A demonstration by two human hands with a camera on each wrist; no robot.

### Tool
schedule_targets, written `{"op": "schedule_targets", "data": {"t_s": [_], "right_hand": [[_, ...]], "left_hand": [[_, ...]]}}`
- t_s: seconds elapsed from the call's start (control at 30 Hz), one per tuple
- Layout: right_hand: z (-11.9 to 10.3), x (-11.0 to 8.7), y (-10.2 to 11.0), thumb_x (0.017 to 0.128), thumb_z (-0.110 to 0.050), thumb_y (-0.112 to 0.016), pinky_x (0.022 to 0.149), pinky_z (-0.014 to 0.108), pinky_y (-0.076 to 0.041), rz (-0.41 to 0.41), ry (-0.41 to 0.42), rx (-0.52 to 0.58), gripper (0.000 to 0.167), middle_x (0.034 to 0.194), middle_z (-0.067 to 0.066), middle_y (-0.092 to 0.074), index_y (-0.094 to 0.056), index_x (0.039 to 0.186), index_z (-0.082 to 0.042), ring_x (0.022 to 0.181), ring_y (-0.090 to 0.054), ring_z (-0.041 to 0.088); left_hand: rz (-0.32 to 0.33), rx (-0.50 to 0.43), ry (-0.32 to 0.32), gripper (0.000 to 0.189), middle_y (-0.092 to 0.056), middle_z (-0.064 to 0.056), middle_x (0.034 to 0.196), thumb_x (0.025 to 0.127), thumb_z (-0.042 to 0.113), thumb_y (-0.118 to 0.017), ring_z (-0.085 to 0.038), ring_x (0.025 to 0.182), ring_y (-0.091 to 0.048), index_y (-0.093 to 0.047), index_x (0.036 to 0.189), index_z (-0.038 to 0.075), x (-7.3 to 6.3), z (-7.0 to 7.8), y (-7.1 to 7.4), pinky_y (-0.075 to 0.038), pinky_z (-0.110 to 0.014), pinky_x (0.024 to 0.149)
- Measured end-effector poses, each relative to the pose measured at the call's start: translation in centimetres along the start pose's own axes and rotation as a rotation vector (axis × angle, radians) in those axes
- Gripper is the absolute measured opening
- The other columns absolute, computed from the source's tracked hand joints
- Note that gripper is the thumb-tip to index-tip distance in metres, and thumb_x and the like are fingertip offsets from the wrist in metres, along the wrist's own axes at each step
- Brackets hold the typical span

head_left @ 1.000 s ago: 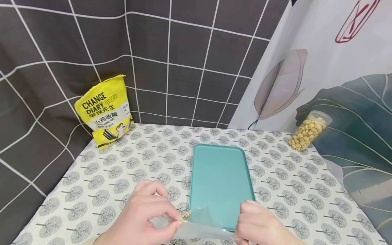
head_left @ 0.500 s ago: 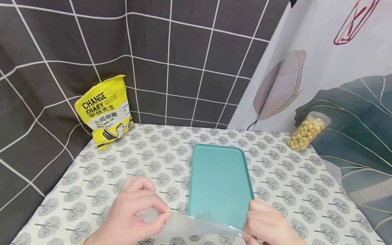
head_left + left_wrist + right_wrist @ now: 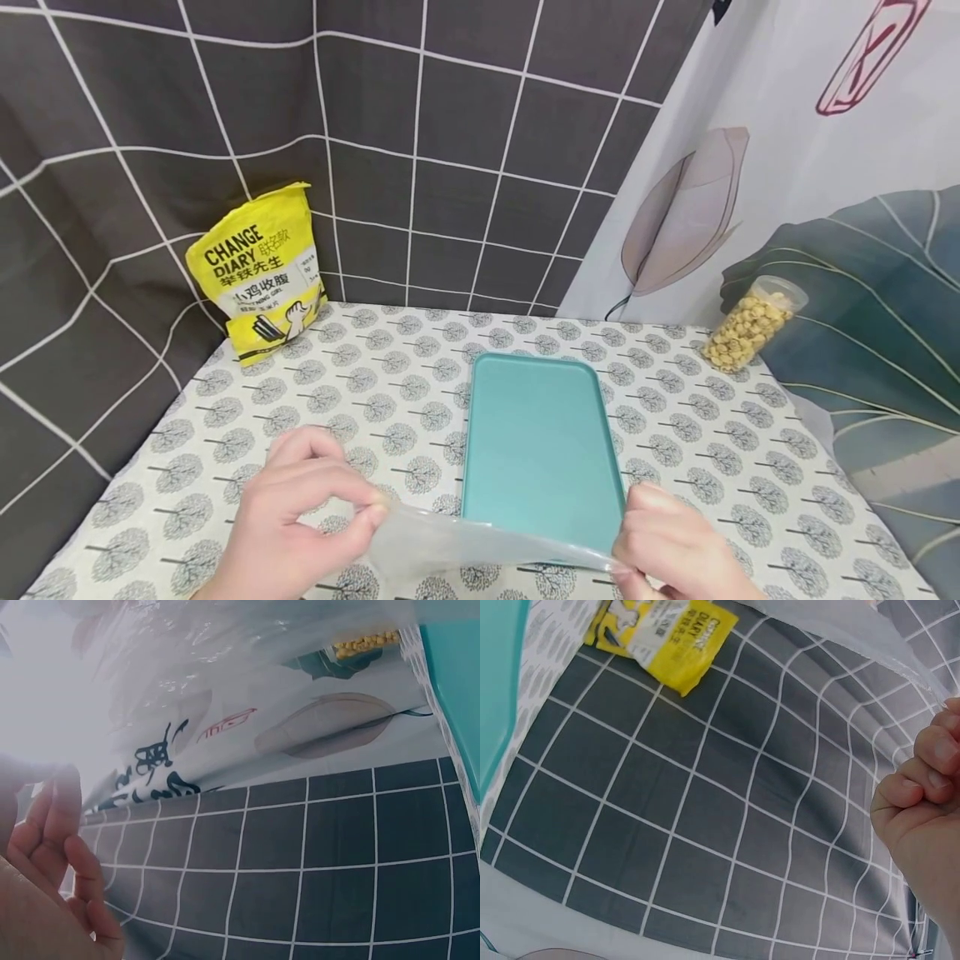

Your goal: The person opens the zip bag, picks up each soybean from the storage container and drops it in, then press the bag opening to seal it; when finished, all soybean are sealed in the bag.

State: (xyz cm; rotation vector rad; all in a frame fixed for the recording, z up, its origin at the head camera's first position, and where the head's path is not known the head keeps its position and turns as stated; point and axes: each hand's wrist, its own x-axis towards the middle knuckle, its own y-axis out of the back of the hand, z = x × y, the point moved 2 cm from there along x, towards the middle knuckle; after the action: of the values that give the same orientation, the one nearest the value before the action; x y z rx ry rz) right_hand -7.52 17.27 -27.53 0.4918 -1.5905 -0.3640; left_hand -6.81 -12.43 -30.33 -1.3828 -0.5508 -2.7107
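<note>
A clear plastic bag (image 3: 457, 542) is stretched between my two hands at the bottom of the head view. My left hand (image 3: 300, 517) pinches one end of it between thumb and forefinger. My right hand (image 3: 675, 546) grips the other end with curled fingers. The bag's film (image 3: 225, 645) spreads along the top of the left wrist view, while in the right wrist view the film (image 3: 855, 634) runs down to the right fingertips. Beyond it, a teal tray (image 3: 540, 450) lies on the table, its near edge partly behind the bag.
A yellow printed snack bag (image 3: 258, 275) stands at the back left against the dark grid curtain (image 3: 465, 192). At the back right, a clear jar (image 3: 753, 325) of popcorn-like pieces stands by the pale curtain. A tree-patterned cloth (image 3: 390, 367) covers the table.
My left hand has moved left and my right hand slightly right, pulling the bag longer and tauter. Small yellow pieces seen by the left fingertips a second ago no longer show.
</note>
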Motion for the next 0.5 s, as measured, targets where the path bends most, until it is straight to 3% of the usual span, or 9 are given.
{"op": "schedule_targets", "data": {"t_s": [0.1,0.2,0.37,0.5], "right_hand": [[0.1,0.0,0.0,0.082,0.003,-0.052,0.060,0.012,-0.018,0.012,0.011,0.008,0.025,0.058,-0.006,-0.040,-0.045,0.060,-0.008,0.058,-0.028,0.006],[0.2,-0.1,0.2,0.081,0.003,-0.053,0.060,0.012,-0.019,0.020,0.013,0.008,0.025,0.058,-0.006,-0.040,-0.046,0.060,-0.008,0.058,-0.029,0.006],[0.2,0.0,0.8,0.080,0.003,-0.053,0.060,0.011,-0.020,0.006,-0.036,0.005,0.024,0.060,-0.006,-0.041,-0.048,0.061,-0.009,0.060,-0.031,0.006],[0.2,0.3,1.0,0.085,0.002,-0.052,0.061,0.011,-0.020,-0.033,-0.067,0.004,0.025,0.062,-0.007,-0.041,-0.048,0.062,-0.009,0.062,-0.031,0.006]], "left_hand": [[0.031,-0.007,-0.016,0.008,-0.059,0.015,0.065,0.075,0.017,-0.078,-0.009,0.085,-0.042,-0.071,0.075,0.021,-0.1,-0.1,0.2,-0.031,-0.019,0.077],[0.043,-0.010,-0.017,0.014,-0.061,0.014,0.067,0.084,0.031,-0.071,-0.009,0.085,-0.042,-0.071,0.075,0.020,-0.2,-0.2,0.4,-0.031,-0.019,0.078],[0.030,-0.012,-0.004,0.006,-0.061,0.013,0.068,0.077,0.018,-0.077,-0.008,0.084,-0.042,-0.071,0.077,0.019,-0.2,-0.2,0.8,-0.031,-0.019,0.077],[0.025,0.002,0.021,0.018,-0.059,0.014,0.067,0.068,0.006,-0.079,-0.007,0.084,-0.042,-0.072,0.078,0.019,-0.2,0.0,1.2,-0.031,-0.019,0.077]]}}
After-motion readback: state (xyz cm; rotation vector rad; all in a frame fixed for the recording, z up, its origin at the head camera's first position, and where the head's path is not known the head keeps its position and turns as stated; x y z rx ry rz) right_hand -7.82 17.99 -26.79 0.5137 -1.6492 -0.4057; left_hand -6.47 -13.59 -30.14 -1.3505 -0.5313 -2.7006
